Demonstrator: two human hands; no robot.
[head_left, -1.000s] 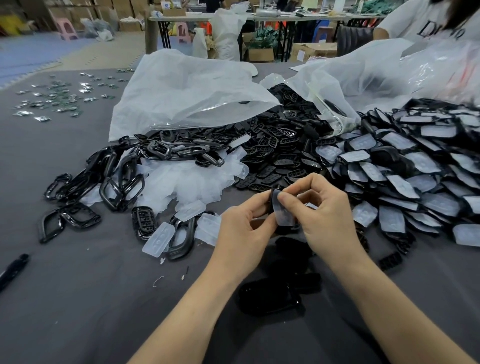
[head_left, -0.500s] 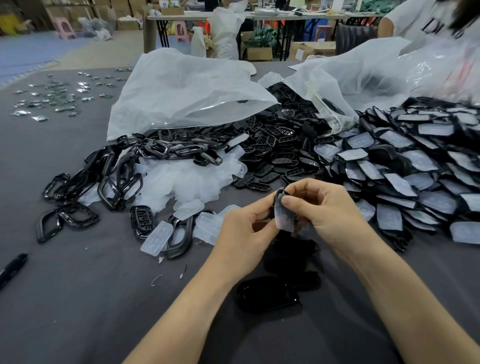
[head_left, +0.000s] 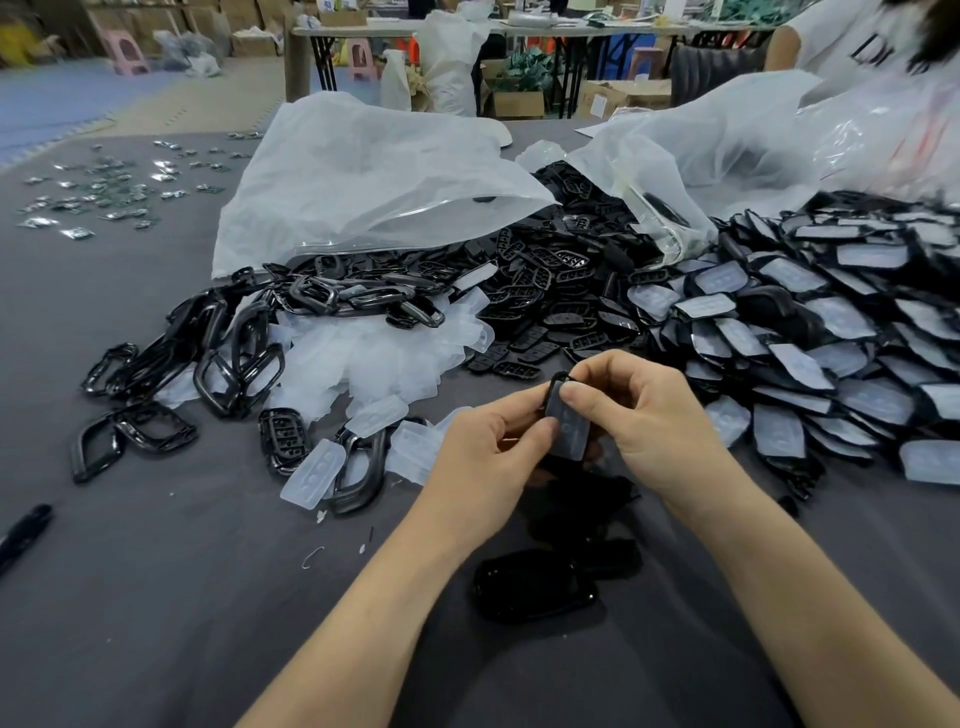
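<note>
The padded shell (head_left: 568, 434), a small black frame faced with a translucent grey pad, stands upright between your hands at the centre of the view, just above the bench (head_left: 156, 597). Your left hand (head_left: 483, 452) pinches its lower edge between thumb and curled fingers. Your right hand (head_left: 660, 421) pinches its top between thumb and forefinger. You hold one such piece. One glossy black cover (head_left: 535, 584) lies at six o'clock from your hands. Two white bags lie open. The eleven-o'clock bag (head_left: 363, 182) spills black rings (head_left: 332, 296), and the one-o'clock bag (head_left: 701, 156) spills black button plates (head_left: 545, 275). The padded pieces (head_left: 831, 338) heaped at three o'clock are too many to count.
</note>
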